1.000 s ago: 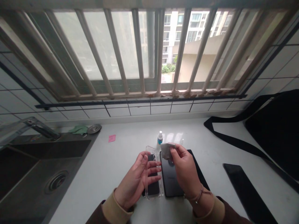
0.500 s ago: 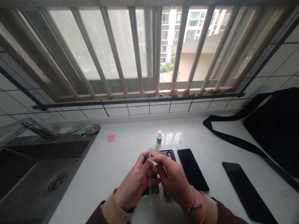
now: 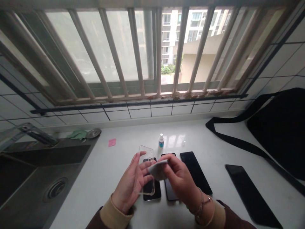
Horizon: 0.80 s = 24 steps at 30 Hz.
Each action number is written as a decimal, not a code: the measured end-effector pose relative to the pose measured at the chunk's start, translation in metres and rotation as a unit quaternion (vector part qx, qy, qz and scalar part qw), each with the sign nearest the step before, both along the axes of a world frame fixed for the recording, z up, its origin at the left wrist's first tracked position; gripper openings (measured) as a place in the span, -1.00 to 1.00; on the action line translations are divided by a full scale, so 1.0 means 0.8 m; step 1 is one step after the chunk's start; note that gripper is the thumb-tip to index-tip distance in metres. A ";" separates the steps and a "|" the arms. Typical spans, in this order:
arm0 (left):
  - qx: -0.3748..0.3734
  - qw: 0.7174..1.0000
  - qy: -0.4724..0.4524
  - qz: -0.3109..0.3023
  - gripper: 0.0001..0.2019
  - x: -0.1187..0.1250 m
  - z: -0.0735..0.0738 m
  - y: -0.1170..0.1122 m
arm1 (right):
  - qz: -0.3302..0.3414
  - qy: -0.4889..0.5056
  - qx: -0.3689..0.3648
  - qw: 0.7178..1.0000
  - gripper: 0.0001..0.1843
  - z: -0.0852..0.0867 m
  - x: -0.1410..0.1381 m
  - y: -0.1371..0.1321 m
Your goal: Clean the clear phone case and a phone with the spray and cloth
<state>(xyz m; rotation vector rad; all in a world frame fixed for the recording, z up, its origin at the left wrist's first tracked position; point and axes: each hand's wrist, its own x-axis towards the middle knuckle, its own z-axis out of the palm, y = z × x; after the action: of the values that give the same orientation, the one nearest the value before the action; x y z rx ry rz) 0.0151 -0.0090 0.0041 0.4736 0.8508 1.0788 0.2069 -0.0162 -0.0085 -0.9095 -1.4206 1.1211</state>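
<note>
The left hand (image 3: pixel 130 183) now grips the clear phone case (image 3: pixel 144 170) raised and tilted above the white counter (image 3: pixel 107 171), whereas a second ago the case lay low beside the phones. The right hand (image 3: pixel 179 178), pinched shut on a small grey cloth (image 3: pixel 158 170), has come off the middle phone (image 3: pixel 170 190) and meets the case edge. This indicates wiping has passed from phone to case.
</note>
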 end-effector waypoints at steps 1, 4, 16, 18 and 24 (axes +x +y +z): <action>-0.009 0.999 -0.004 -0.037 -0.60 -0.001 -0.001 -0.001 | -0.066 0.031 -0.019 0.997 -0.69 -0.002 0.002 0.005; -0.026 0.983 -0.037 -0.176 -0.56 -0.002 -0.009 -0.006 | -0.208 0.084 -0.052 0.973 -0.63 -0.007 0.010 0.019; 0.021 0.974 -0.121 -0.189 -0.61 -0.005 -0.011 -0.006 | -0.001 0.099 -0.052 0.994 -0.65 -0.025 -0.002 0.016; 0.023 0.977 -0.124 -0.174 -0.62 -0.006 -0.011 -0.004 | 0.000 0.109 -0.049 0.993 -0.67 -0.027 -0.002 0.016; 0.036 0.994 -0.082 -0.054 -0.67 0.002 -0.011 -0.005 | -0.067 0.073 -0.044 0.994 -0.65 -0.025 -0.007 0.018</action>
<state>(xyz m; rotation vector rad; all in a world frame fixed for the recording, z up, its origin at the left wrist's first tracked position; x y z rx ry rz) 0.0170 -0.0127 -0.0047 0.4785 0.6363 1.0350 0.2011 -0.0017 -0.0288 -0.9499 -1.1826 1.1317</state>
